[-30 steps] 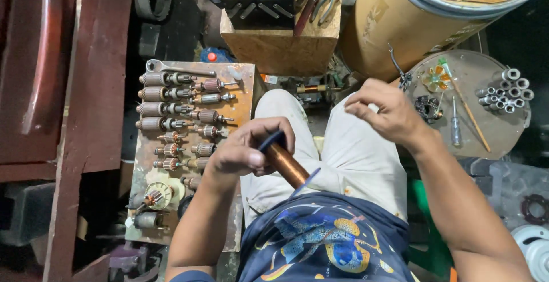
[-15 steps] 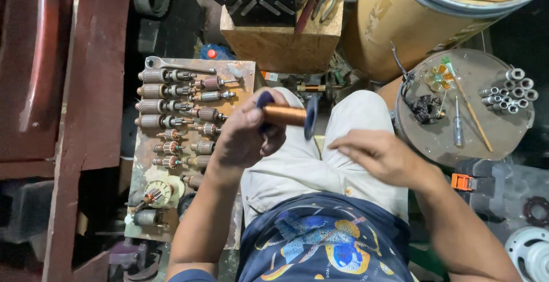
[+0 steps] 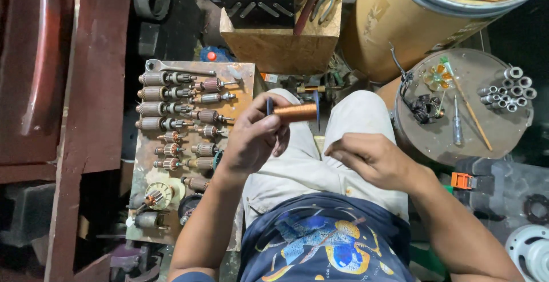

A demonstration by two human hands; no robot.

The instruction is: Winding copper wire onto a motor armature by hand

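Your left hand (image 3: 254, 136) grips a spool (image 3: 293, 112) of glossy copper wire with dark flanges, lying level over your lap. Your right hand (image 3: 369, 159) has dropped from 1 o'clock to 4 o'clock of it, fingers loosely curled, holding nothing visible. At 9 o'clock, a board (image 3: 240, 79) carries rows of ribbed armatures (image 3: 154, 108).

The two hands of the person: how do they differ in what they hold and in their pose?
The left hand grips a spool of copper wire and is raised over the knees; the right hand holds nothing I can make out. The left hand's fingers wrap the spool's end; the right hand's fingers are loosely curled, lower, over the lap. Both are bare.
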